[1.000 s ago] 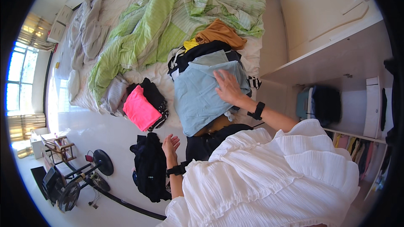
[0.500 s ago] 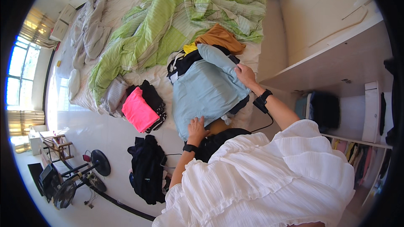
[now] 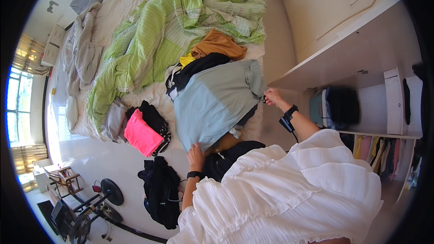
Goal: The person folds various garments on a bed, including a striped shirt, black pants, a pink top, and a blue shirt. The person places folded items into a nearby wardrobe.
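Observation:
A light blue garment (image 3: 210,99) lies spread over other clothes at the bed's near edge, its far right part loosely bunched. My left hand (image 3: 195,157) has its fingers closed on the garment's near left corner. At its right edge my right hand (image 3: 274,96) pinches the cloth, with a small dark bit showing at the fingertips. Beyond the garment lie a black piece of clothing (image 3: 199,70), a yellow one (image 3: 186,59) and a brown one (image 3: 219,45). Black cloth (image 3: 233,156) rests between my body and the blue garment.
A folded bright pink garment (image 3: 142,133) tops a dark pile to the left. Black clothes (image 3: 160,192) lie nearer me. A green quilt (image 3: 158,31) covers much of the bed. At right stands an open wardrobe (image 3: 375,133); a fan (image 3: 111,192) is at left.
My right hand has moved nearer and slightly right along the garment's edge, and its raised flap now lies flatter. The left hand has shifted slightly left and nearer. The whole view has shifted.

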{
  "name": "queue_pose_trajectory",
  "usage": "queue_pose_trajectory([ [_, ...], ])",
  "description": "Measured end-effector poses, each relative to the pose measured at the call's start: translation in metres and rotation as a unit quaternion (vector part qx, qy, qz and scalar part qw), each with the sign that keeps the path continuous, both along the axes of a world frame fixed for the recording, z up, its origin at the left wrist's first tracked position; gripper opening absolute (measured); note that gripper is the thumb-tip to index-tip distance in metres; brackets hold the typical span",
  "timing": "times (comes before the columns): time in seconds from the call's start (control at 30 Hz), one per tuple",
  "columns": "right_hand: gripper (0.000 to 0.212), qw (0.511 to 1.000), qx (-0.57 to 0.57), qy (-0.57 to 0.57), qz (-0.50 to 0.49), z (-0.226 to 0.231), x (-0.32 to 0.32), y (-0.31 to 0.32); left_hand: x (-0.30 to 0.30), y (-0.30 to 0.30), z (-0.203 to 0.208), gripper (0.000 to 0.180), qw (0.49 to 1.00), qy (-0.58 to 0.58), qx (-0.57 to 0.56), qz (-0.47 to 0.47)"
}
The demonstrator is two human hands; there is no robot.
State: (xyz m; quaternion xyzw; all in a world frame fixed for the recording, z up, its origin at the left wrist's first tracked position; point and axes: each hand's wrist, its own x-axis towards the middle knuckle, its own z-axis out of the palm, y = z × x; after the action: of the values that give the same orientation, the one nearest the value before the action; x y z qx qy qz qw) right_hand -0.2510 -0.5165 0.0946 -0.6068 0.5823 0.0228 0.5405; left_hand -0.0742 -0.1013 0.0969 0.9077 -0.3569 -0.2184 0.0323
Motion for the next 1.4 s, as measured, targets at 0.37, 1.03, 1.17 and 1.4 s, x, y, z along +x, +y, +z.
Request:
queue_pose_trajectory([
  [0.37, 0.048, 0.925, -0.248, 0.214, 0.194, -0.043, 0.054, 0.012, 0.014, -0.014, 0.028, 0.006, 1.0, 0.004, -0.006, -0.022],
  [1.03, 0.03, 0.939, 0.013, -0.301, -0.168, 0.111, 0.022, -0.078, 0.036, -0.097, 0.109, 0.024, 0.964, 0.154, -0.21, 0.051],
  [1.17, 0.034, 0.926, -0.022, -0.376, 0.007, 0.198, 0.038, -0.013, 0.028, -0.189, 0.177, 0.031, 0.91, 0.18, -0.373, -0.001],
  [1.4, 0.037, 0.853, -0.194, -0.341, 0.344, 0.271, 0.067, 0.098, 0.018, -0.207, 0.263, 0.031, 0.862, 0.159, -0.481, 0.002],
])
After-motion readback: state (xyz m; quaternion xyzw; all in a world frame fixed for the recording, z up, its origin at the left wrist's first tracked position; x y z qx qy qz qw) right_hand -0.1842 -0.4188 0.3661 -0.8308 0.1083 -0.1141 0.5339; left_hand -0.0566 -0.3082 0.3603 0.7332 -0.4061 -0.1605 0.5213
